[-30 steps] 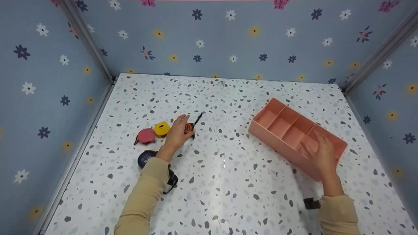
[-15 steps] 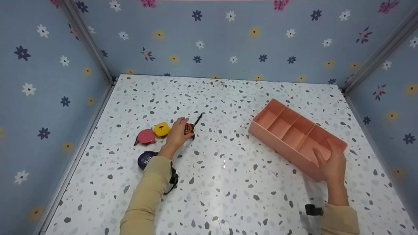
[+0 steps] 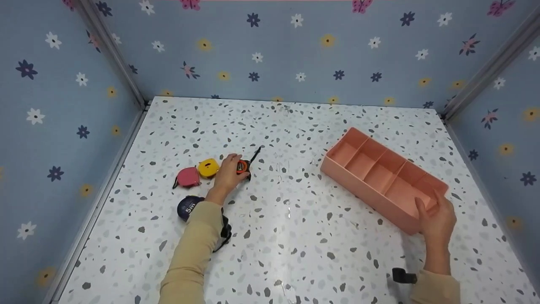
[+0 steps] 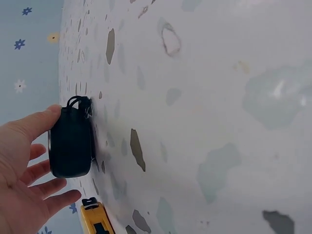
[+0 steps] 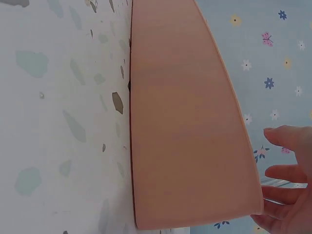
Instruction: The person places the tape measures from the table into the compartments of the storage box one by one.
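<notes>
My left hand (image 3: pixel 228 174) holds a black tape measure (image 3: pixel 244 169) with an orange round label, its black strap pointing up and to the right. In the left wrist view, the thumb lies at the strap end of the tape measure (image 4: pixel 70 146) and the fingers reach behind it. Left of it lie a yellow tape measure (image 3: pixel 208 168) and a pink one (image 3: pixel 188 177). A dark navy tape measure (image 3: pixel 185 207) marked "5m" is partly covered by the left sleeve. My right hand (image 3: pixel 438 221), fingers spread, is at the near right corner of a pink divided box (image 3: pixel 363 195).
Underneath is a white speckled tabletop (image 3: pixel 291 245). Blue floral panels (image 3: pixel 295 55) stand at the back and on both sides, with grey metal posts in the corners. A black strap and device sit at each wrist.
My right hand has moved from over the box's compartments to its near right corner. My left hand has settled slightly nearer around the black tape measure, which stays in place.
</notes>
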A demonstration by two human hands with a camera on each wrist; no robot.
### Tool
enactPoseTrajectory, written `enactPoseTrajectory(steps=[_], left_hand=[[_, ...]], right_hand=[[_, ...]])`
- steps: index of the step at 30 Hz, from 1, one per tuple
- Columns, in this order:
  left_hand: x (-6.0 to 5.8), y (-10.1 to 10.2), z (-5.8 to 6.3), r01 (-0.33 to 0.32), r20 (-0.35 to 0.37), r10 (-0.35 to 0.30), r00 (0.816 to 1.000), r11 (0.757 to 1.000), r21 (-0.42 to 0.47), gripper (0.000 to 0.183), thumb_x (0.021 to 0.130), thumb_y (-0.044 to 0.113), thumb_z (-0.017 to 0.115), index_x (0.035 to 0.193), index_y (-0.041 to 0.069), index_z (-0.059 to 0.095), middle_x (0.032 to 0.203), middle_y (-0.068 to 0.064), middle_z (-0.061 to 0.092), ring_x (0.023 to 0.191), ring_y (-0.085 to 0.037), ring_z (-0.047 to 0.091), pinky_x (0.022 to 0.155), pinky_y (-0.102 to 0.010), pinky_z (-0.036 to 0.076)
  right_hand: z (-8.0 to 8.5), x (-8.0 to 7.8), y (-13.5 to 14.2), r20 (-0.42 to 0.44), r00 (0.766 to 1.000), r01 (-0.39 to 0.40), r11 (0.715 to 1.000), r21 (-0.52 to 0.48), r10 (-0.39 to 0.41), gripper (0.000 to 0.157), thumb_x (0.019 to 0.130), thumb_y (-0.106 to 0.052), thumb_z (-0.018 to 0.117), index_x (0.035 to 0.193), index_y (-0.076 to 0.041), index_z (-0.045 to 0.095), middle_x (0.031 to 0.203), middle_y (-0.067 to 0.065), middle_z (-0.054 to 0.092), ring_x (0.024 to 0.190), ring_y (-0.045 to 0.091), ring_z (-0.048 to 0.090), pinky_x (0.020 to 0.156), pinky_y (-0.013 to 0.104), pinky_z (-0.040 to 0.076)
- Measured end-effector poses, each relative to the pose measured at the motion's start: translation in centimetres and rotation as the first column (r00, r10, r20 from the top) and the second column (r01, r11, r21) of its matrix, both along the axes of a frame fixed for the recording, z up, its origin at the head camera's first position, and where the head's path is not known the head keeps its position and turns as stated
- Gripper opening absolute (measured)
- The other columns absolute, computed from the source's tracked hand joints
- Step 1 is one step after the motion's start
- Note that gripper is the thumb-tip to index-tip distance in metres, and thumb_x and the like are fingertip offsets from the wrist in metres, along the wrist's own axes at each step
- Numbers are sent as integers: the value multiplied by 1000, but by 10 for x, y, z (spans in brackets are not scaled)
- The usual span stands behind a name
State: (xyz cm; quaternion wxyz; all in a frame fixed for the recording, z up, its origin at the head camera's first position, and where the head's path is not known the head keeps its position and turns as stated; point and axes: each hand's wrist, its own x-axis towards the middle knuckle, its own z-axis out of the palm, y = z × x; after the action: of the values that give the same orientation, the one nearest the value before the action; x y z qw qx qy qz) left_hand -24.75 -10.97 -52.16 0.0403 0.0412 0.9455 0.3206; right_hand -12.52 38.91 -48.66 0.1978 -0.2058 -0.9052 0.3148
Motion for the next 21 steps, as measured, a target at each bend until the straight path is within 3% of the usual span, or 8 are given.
enactPoseTrajectory(steps=[6,8,13,18,21], left_hand=[[-1,-1,-5,-2,25,1,1000,1000,12,62,82,23,64,133,2,37,135,-17,33,121,-29,33,100,-40,29],[-1,-1,-6,8,16,-8,1000,1000,26,62,82,23,64,133,0,37,132,-18,35,119,-30,35,99,-40,30],[-2,-1,-9,24,-15,-23,1000,997,68,61,81,20,65,131,-3,39,127,-20,39,115,-30,40,96,-40,33],[-2,-1,-10,7,-2,-7,1000,995,98,60,81,19,64,131,-2,39,127,-19,40,115,-29,40,97,-39,33],[-2,-1,-9,-4,11,2,1000,993,117,59,82,19,64,131,-1,39,128,-19,39,116,-29,40,97,-39,32]], right_hand=[[-49,-8,42,34,996,77,995,60,-80,64,84,-41,54,136,-9,36,129,18,41,114,32,41,93,44,34],[-51,-5,42,34,995,95,994,49,-96,64,84,-41,54,136,-9,35,129,17,42,111,32,43,91,43,36],[-35,5,32,31,991,128,991,-28,-127,63,85,-35,54,136,-4,33,129,20,41,111,36,43,84,46,39],[-81,-5,69,89,983,166,985,-49,-161,68,84,-46,48,140,-15,27,136,7,38,116,23,43,88,41,42],[-95,-8,79,114,977,193,975,-106,-181,68,83,-50,47,140,-19,26,137,3,38,118,21,42,89,40,41]])
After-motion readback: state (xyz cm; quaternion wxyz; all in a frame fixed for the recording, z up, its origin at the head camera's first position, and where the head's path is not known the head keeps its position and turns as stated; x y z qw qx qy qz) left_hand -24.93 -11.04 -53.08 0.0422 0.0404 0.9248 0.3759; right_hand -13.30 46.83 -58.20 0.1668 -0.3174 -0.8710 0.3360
